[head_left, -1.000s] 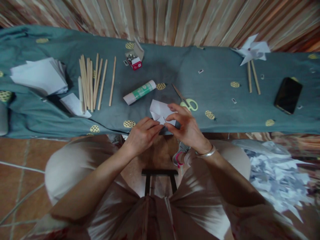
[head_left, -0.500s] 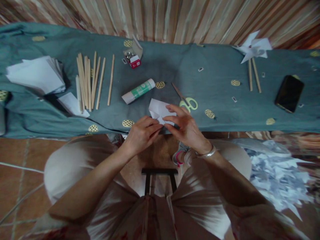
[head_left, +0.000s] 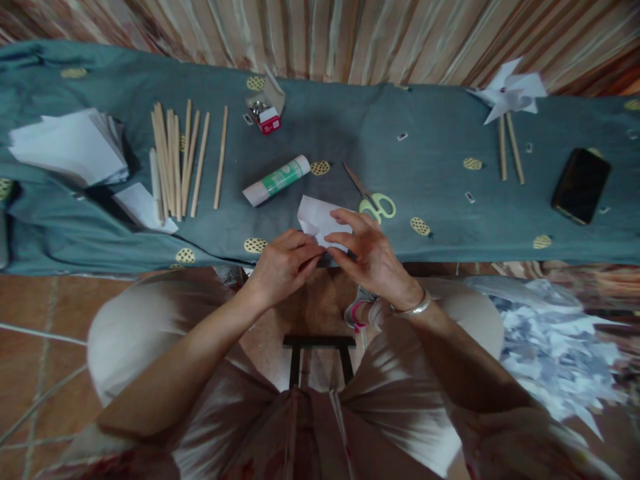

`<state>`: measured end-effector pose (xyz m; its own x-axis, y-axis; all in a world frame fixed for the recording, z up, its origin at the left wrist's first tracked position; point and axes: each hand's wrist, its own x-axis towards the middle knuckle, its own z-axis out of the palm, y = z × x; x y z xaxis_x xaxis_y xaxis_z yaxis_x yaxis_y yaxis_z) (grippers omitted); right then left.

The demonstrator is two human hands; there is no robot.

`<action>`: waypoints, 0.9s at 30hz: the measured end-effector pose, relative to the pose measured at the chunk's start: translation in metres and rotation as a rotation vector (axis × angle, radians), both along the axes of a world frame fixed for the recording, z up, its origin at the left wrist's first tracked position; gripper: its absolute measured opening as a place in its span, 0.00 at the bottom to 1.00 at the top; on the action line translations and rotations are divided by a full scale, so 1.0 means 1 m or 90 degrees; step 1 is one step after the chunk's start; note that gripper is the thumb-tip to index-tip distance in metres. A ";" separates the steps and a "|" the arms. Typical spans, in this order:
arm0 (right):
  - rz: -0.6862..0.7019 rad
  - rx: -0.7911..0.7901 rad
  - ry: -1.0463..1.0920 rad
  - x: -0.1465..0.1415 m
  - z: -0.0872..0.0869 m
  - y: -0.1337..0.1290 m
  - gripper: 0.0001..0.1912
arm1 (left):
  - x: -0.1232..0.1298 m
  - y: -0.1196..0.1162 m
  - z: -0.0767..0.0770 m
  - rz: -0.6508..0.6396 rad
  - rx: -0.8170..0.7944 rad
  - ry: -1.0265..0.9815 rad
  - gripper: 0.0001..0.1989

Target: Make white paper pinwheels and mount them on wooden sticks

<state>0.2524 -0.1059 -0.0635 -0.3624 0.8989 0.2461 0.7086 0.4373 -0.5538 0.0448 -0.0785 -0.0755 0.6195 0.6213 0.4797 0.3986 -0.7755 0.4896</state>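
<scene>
A small sheet of white paper [head_left: 320, 212] with a folded or curled corner lies at the front edge of the cloth-covered table [head_left: 440, 213]. My left hand [head_left: 287, 263] pinches its near edge between thumb and forefinger. My right hand [head_left: 367, 250] rests over the right side of the paper, thumb and fingertips closed on it near the left fingertips. Scissors with green handles [head_left: 383, 205] lie just beyond my right hand. A green and white glue stick [head_left: 281, 179] lies beyond the paper to the left. Part of the paper is hidden under my fingers.
Several wooden sticks [head_left: 173, 163], a stack of white paper [head_left: 75, 147] and a loose sheet [head_left: 145, 205] are on the left. Farther back stands an open red-and-white box [head_left: 267, 113]. At right are a white pinwheel [head_left: 510, 93], a black phone [head_left: 581, 187] and, below, many paper pieces [head_left: 555, 347].
The view has shifted very slightly. Both hands remain at the paper in nearly the same pose.
</scene>
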 end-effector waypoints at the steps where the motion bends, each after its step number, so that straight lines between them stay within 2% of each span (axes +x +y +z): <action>1: 0.001 -0.001 -0.001 0.000 0.000 0.000 0.10 | 0.000 0.000 0.000 0.000 -0.003 0.005 0.09; 11: -0.002 0.003 -0.018 -0.001 -0.002 -0.001 0.11 | 0.000 0.001 0.000 -0.001 -0.010 0.016 0.09; 21: 0.015 0.002 -0.035 -0.007 -0.004 -0.002 0.17 | -0.001 0.001 -0.001 0.013 -0.017 0.032 0.10; 27: -0.011 0.009 -0.037 -0.013 -0.010 -0.004 0.20 | -0.001 0.001 0.000 0.011 -0.017 0.040 0.10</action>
<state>0.2394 -0.1102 -0.0738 -0.3606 0.9019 0.2377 0.7473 0.4319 -0.5049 0.0439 -0.0770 -0.0757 0.6369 0.6439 0.4240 0.4423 -0.7556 0.4832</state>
